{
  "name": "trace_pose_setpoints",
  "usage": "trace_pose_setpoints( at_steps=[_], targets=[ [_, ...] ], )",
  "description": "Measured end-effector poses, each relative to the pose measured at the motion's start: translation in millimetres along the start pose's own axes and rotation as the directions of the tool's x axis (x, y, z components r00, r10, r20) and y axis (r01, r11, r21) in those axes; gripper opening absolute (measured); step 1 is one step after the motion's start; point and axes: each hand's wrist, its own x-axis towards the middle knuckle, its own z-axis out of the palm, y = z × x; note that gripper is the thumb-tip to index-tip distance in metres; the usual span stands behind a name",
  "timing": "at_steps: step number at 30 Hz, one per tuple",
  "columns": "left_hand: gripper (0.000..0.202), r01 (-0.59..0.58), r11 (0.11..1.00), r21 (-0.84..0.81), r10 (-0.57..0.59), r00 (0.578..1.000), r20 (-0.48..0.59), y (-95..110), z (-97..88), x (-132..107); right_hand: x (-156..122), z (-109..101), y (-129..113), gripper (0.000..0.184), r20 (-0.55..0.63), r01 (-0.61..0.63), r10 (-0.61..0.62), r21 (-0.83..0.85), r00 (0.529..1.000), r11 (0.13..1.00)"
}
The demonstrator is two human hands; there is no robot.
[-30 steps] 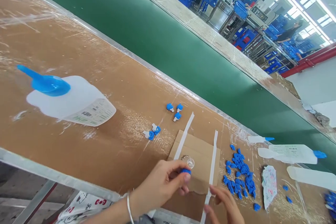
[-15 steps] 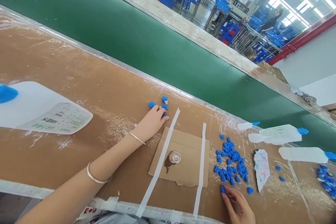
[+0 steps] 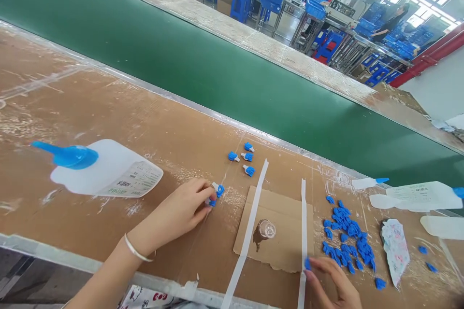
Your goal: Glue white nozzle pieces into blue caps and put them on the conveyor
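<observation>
My left hand (image 3: 186,205) is closed in a pinch on a small blue piece (image 3: 212,202), partly hidden by the fingers. A second blue piece with a white end (image 3: 220,190) lies right at its fingertips. Beyond it sit several blue pieces with white tips (image 3: 247,157). My right hand (image 3: 335,285) pinches another small blue piece (image 3: 307,264) over the right tape strip (image 3: 303,222). Between the hands lies a cardboard sheet (image 3: 286,246) bearing a small clear cup (image 3: 267,229). A scattered pile of blue pieces (image 3: 348,227) is right of the cardboard.
At the left lies a white bottle with a blue nozzle (image 3: 108,169). More white bottles (image 3: 416,195) and a stained whitish pad (image 3: 395,251) are at the right. A green belt (image 3: 217,72) runs behind the brown table. A person (image 3: 391,24) is in the far background.
My left hand has moved nearer and left from the far group of blue pieces, now pinching one. My right hand has carried its blue piece left from the pile to the tape. The view has shifted.
</observation>
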Motion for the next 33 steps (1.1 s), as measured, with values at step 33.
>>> trace_pose_setpoints(
  at_steps=[33],
  targets=[
    [0.019,0.367,0.82,-0.44,-0.271,0.925,0.267,29.0,17.1,-24.5,67.1,32.7,-88.1,0.034,0.257,0.101,-0.053,-0.178,0.965,0.979]
  ],
)
